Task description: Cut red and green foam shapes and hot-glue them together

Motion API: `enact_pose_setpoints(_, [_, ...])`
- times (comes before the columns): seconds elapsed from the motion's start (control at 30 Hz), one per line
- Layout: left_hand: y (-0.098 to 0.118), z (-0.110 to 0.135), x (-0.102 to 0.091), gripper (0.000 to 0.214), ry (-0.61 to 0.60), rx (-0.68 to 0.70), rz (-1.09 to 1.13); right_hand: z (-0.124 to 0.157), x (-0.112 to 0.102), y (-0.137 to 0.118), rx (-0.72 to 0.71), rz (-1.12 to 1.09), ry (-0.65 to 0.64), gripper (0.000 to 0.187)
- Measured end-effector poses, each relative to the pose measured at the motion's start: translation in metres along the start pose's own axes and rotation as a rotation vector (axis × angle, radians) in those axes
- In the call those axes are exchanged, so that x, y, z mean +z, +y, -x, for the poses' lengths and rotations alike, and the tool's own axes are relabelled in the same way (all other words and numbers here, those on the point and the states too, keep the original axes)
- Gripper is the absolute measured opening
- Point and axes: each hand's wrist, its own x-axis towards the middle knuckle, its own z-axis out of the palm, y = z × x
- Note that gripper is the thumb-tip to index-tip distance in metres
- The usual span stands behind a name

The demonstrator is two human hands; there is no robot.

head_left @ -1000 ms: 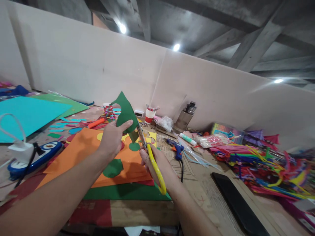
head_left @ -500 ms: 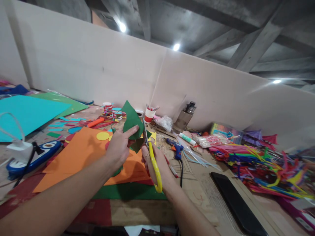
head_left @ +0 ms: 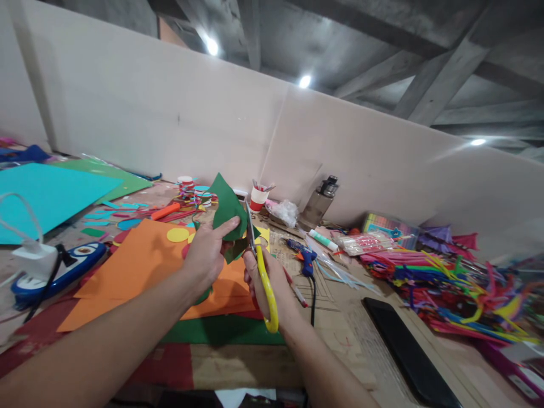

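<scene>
Partly, the hands (head_left: 206, 255) cover the green paper (head_left: 228, 205) and yellow scissors (head_left: 268, 289).

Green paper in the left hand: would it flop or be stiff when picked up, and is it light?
The green paper is probably fairly stiff for a sheet: its pointed top stands above the left hand without drooping. It is likely light, since it looks thin. A push might still bend it, as its upper part stands free.

Cup (head_left: 257, 202) behind scissors (head_left: 267, 293), phone (head_left: 410, 352) at right
</scene>
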Motion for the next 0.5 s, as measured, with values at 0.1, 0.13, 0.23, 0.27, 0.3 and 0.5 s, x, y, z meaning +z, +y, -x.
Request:
enact_pose_setpoints(0.1, [-0.0008,-0.0015,-0.0012,0.035,-0.001,-0.011,0.001,-0.0009,0.0000,-0.0001,0.004,0.006,0.015,0.042])
enact_pose_setpoints(0.13, [-0.0011,-0.0021,-0.0016,0.036,-0.007,-0.007,0.003,-0.0011,-0.0001,-0.0006,0.006,0.008,0.017,0.042])
enact_pose_setpoints(0.23, [-0.0020,-0.0042,-0.0027,0.035,-0.029,0.007,0.001,-0.0015,-0.0002,-0.0030,0.006,0.017,0.019,0.041])
enact_pose_setpoints(0.27, [-0.0022,-0.0047,-0.0029,0.035,-0.032,0.006,0.001,-0.0015,0.0000,-0.0040,0.005,0.017,0.022,0.040])
enact_pose_setpoints(0.3, [-0.0021,-0.0050,-0.0030,0.034,-0.035,0.003,0.003,-0.0015,0.0001,-0.0050,0.004,0.015,0.023,0.039])
enact_pose_setpoints(0.5, [0.0007,-0.0042,-0.0024,0.031,-0.036,-0.007,0.005,0.0000,0.0004,-0.0080,0.008,-0.004,0.035,0.037])
